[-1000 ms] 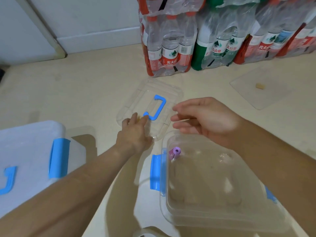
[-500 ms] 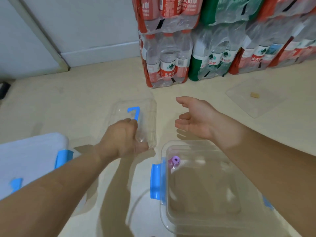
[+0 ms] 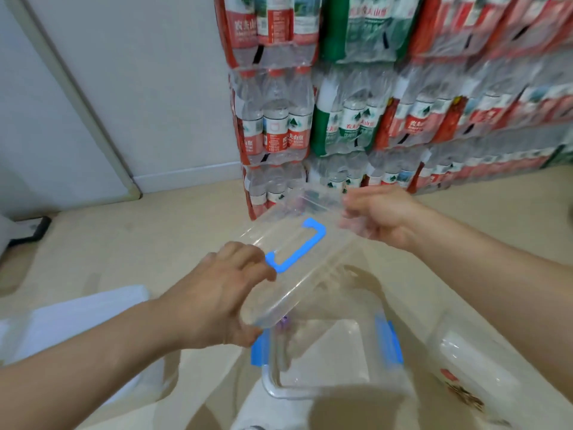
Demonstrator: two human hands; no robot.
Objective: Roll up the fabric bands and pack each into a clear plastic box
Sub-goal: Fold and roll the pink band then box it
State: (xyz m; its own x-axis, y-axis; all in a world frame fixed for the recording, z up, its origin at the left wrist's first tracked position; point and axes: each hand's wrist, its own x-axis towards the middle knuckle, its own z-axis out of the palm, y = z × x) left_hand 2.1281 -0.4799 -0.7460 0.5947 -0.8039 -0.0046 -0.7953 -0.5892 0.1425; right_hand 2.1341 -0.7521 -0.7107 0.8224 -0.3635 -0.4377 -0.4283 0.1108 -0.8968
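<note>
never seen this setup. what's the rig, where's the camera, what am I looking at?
No machine here: a person works with bare hands. Every picture comes from one wide-angle camera worn on the head, looking forward and down. The left hand and right hand each grip an edge of a clear plastic lid with a blue handle, held tilted above an open clear plastic box with blue latches on the beige floor. A small purple item shows inside it. Shrink-wrapped packs of water bottles stand behind.
</note>
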